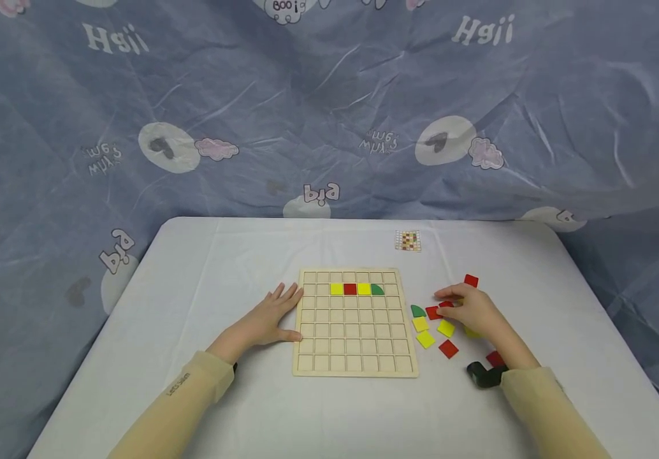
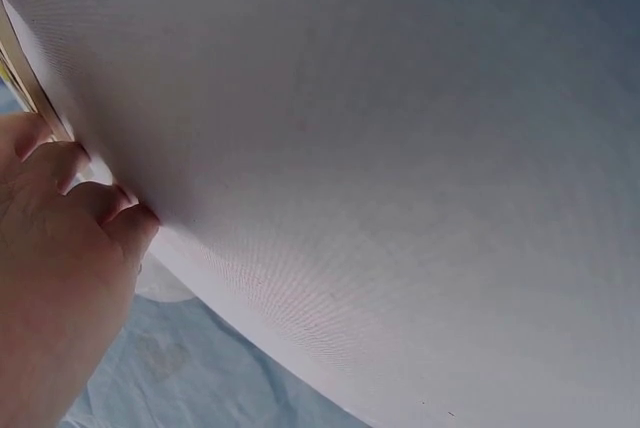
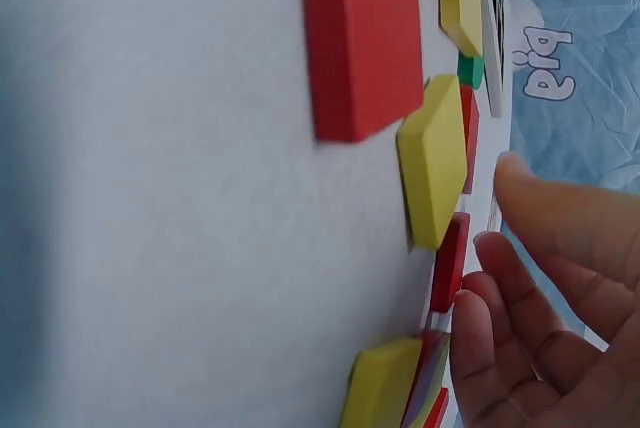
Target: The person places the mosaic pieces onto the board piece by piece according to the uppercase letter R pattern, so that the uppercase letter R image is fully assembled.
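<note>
My left hand [image 1: 266, 319] rests with spread fingers at the left edge of a pale wooden grid board [image 1: 354, 330]. One row of the board holds a yellow square tile [image 1: 336, 289], a red square tile [image 1: 350, 289], a second yellow one [image 1: 364, 289] and a green quarter-round tile [image 1: 378, 290]. Right of the board, my right hand [image 1: 473, 312] hovers over loose tiles. Its thumb and fingers stand apart near a red tile [image 3: 450, 264], and I see nothing held between them. The palm hides part of the pile.
Loose yellow tiles [image 1: 425, 339], a green quarter-round piece [image 1: 418, 311] and red tiles [image 1: 448, 349] lie right of the board. A small pattern card [image 1: 408, 241] lies behind it. A black object [image 1: 483, 375] is by the right cuff. Patterned blue cloth [image 1: 329, 115] hangs behind the white table [image 1: 238, 255].
</note>
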Demonstrator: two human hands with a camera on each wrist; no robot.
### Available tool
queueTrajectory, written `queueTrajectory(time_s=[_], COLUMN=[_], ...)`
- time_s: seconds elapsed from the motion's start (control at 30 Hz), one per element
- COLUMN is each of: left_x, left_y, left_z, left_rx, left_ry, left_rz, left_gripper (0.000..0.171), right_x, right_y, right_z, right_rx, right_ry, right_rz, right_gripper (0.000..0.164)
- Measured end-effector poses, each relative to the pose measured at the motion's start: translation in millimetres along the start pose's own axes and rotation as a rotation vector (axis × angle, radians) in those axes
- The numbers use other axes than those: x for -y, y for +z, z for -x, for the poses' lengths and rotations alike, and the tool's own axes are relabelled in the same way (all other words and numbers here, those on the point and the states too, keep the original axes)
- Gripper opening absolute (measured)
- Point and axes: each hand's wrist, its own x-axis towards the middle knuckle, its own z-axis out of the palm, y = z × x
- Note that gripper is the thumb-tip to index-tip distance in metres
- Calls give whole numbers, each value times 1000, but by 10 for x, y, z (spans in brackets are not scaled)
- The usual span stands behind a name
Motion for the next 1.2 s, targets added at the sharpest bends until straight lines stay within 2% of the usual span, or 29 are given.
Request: queueTrajectory(time_s=[0.5,0.8,1.0,1.2], left_x=[-2,-23,-33,-28], left_y=[-5,5,8,19], left_z=[0,10,11,0], left_rx=[3,4,1,3], left_ry=[-2,-16,-15,-24], left_rz=[3,12,6,2], left_gripper=[101,101,101,101], right_x=[-121,-96,76,372], right_y=[-27,-53,-42,89], right_z=[6,31,11,-101], right_rx=[-24,-57,-111,-69], right_ry=[30,46,-11,-50], right_rz=[84,18,-74,-159], right_gripper=[31,26,24,25])
